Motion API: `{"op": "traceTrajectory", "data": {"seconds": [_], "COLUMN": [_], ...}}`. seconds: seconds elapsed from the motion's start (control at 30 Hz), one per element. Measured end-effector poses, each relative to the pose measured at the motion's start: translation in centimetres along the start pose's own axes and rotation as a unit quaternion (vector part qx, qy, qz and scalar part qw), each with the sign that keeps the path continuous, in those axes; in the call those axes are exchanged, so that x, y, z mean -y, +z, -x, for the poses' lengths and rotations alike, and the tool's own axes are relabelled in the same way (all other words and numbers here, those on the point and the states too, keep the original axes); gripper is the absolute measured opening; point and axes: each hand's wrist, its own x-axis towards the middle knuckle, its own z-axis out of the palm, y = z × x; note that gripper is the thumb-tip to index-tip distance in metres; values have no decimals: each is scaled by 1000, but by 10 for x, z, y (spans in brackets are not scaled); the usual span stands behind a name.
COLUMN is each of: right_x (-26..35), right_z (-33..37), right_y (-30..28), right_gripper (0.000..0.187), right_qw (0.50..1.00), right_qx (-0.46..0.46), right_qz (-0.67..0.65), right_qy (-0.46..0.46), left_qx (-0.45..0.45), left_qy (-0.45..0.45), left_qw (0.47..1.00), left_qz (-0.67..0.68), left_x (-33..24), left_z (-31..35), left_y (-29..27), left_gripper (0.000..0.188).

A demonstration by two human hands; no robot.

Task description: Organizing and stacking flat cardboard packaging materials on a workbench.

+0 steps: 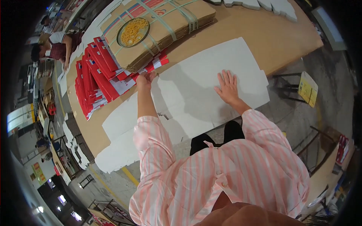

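My right hand point(228, 89) lies flat with fingers spread on a large white flat cardboard sheet point(188, 101), which hangs over the table's near edge. My left hand point(144, 80) is at the sheet's far left edge, its fingers closed on the edge of a red-and-white printed flat piece point(152, 66). That piece sticks out from beneath a strapped bundle of brown cardboard point(166, 22). Left of the bundle, several red-and-white flat packages point(100, 73) lie fanned out in overlapping piles.
On the bundle sits a round dish point(120, 37) of yellow rubber bands point(134, 31). More white cut sheets point(260, 3) lie at the brown table's point(279, 34) far edge. A stool point(307, 89) with a yellow top stands at the right. Another person point(60, 45) leans over the table at far left.
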Motion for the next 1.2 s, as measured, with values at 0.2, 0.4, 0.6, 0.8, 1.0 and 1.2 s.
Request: {"op": "traceTrajectory", "data": {"seconds": [0.2,0.4,0.6,0.8,1.0,1.2], "right_x": [-16,-16,46,82,79,58], "right_z": [31,147,184,131,128,119], "right_y": [-26,23,81,48,27,46], "right_gripper": [59,59,32,58,58,58], "right_qw": [981,778,273,251,274,293], "right_qx": [-161,-398,-386,-389,-361,-356], "right_qz": [2,-232,-731,-801,-817,-811], "right_qy": [107,427,493,380,358,361], "left_qx": [235,281,366,358,291,233], "left_qy": [50,354,458,522,476,502], "left_qw": [908,722,598,491,473,418], "left_qz": [-343,-524,-547,-598,-682,-721], "left_x": [56,72,91,115,138,139], "left_z": [85,48,29,-16,-34,-44], "left_y": [48,86,191,220,223,236], "left_gripper": [37,37,29,24,26,29]}}
